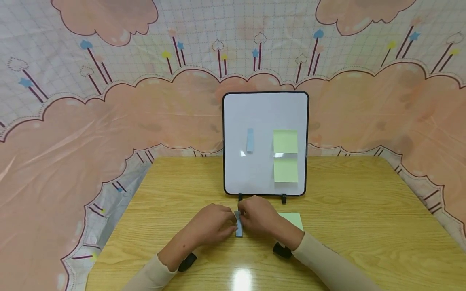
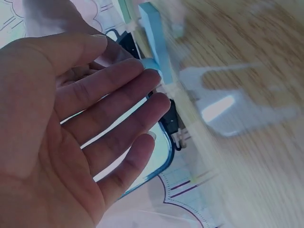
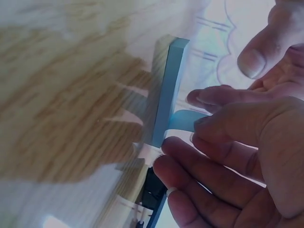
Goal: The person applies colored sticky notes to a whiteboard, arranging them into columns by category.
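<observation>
A narrow blue sticky-note pad (image 1: pixel 239 230) lies on the table between both hands. My right hand (image 1: pixel 259 215) pinches the top strip (image 3: pixel 184 119) between thumb and index finger in the right wrist view. That strip curls up from the pad (image 3: pixel 170 92), one end apparently still attached. Beside the pad's left side is my left hand (image 1: pixel 212 224). Its fingers are loosely extended in the left wrist view, with the fingertips (image 2: pixel 153 78) close to the pad and strip; nothing is gripped there. Whether those fingertips touch the pad I cannot tell.
Behind the hands a whiteboard (image 1: pixel 251 107) stands on black feet (image 1: pixel 284 199). It bears a blue strip (image 1: pixel 250 140) and two green notes, an upper one (image 1: pixel 285 141) and a lower one (image 1: pixel 285 170). A green note pad (image 1: pixel 292 219) lies partly behind my right forearm.
</observation>
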A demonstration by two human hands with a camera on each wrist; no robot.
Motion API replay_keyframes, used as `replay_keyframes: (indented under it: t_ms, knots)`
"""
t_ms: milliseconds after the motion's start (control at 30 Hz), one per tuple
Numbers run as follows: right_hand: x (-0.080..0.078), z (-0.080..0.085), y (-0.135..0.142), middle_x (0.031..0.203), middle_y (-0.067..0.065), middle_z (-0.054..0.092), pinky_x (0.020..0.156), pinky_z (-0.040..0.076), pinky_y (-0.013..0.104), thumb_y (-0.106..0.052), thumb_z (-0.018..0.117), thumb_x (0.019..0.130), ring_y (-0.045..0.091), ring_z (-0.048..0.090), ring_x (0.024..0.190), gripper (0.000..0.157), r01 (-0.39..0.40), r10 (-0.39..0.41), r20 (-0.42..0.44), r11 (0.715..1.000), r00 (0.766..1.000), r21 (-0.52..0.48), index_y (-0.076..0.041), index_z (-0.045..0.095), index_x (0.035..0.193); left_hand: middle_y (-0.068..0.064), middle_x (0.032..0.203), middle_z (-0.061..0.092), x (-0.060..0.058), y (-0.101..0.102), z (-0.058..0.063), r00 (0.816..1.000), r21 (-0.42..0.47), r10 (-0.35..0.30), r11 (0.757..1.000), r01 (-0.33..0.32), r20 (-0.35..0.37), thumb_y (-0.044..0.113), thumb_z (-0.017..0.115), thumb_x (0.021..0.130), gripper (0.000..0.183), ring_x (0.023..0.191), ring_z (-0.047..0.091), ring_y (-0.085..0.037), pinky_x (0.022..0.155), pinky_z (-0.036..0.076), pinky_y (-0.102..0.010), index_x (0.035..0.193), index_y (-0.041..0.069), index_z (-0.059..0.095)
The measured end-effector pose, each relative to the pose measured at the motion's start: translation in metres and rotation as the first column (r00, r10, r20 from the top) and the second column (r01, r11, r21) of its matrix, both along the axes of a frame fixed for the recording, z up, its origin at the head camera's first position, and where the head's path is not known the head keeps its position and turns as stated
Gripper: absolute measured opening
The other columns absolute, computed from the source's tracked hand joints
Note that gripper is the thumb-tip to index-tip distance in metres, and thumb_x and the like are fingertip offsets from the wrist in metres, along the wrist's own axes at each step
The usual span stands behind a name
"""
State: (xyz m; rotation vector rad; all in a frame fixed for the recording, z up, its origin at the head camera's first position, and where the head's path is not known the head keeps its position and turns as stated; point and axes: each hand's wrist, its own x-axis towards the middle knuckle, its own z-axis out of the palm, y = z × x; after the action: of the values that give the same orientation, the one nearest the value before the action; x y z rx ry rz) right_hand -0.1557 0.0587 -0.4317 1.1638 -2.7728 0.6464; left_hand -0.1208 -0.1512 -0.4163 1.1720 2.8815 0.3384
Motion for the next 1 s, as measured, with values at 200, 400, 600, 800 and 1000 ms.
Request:
replay_keyframes:
  t_ms: [200, 400, 600, 800, 1000]
  knots:
    - [-0.001, 0.002, -0.001, 0.066, -0.009, 0.058, 0.053, 0.039, 0.022, -0.007, 0.076, 0.09, 0.004, 0.043, 0.058, 0.026, 0.008, -0.007, 0.037, 1.0, 0.999, -0.009, -0.019, 0.062, 0.071, 0.01, 0.096, 0.073, 0.007, 0.007, 0.005, 0.999, -0.03, -0.018, 0.999, 0.017, -0.028, 0.032, 0.073, 0.101, 0.016, 0.084, 0.067, -0.006, 0.084, 0.059, -0.041, 0.106, 0.02, 0.081]
    - [-0.003, 0.002, -0.002, 0.067, -0.009, 0.058, 0.053, 0.039, 0.022, -0.008, 0.077, 0.091, 0.005, 0.043, 0.058, 0.025, 0.012, -0.011, 0.064, 1.0, 0.998, -0.014, -0.019, 0.063, 0.073, 0.009, 0.095, 0.073, 0.013, 0.013, 0.005, 0.993, -0.06, -0.074, 0.996, 0.069, -0.087, 0.027, 0.071, 0.1, 0.011, 0.084, 0.065, -0.009, 0.077, 0.058, -0.038, 0.1, 0.02, 0.08]
    - [-0.005, 0.003, -0.001, 0.068, -0.011, 0.06, 0.054, 0.041, 0.022, -0.008, 0.077, 0.089, 0.004, 0.047, 0.059, 0.025, -0.007, 0.007, 0.091, 1.0, 0.996, -0.006, -0.02, 0.063, 0.073, 0.008, 0.105, 0.073, 0.016, 0.013, 0.0, 0.992, -0.112, -0.059, 0.993, 0.046, -0.112, 0.028, 0.07, 0.101, 0.014, 0.099, 0.068, -0.014, 0.081, 0.057, -0.037, 0.106, 0.02, 0.08]
    - [-0.007, 0.007, -0.002, 0.067, -0.01, 0.06, 0.052, 0.04, 0.022, -0.009, 0.079, 0.089, 0.005, 0.046, 0.058, 0.026, -0.021, 0.02, 0.083, 1.0, 0.996, 0.016, -0.02, 0.063, 0.072, 0.008, 0.108, 0.074, 0.016, 0.013, -0.004, 0.988, -0.111, -0.049, 0.993, 0.033, -0.145, 0.03, 0.071, 0.101, 0.014, 0.106, 0.068, -0.014, 0.086, 0.056, -0.037, 0.106, 0.021, 0.08]
    - [-0.011, 0.012, -0.003, 0.069, -0.009, 0.064, 0.053, 0.043, 0.021, -0.01, 0.08, 0.088, 0.004, 0.049, 0.058, 0.022, -0.042, 0.038, 0.085, 0.998, 0.996, 0.046, -0.019, 0.066, 0.073, 0.008, 0.11, 0.075, 0.017, 0.013, -0.007, 0.983, -0.119, -0.052, 0.992, 0.031, -0.174, 0.032, 0.071, 0.101, 0.014, 0.111, 0.068, -0.014, 0.087, 0.055, -0.037, 0.107, 0.022, 0.08]
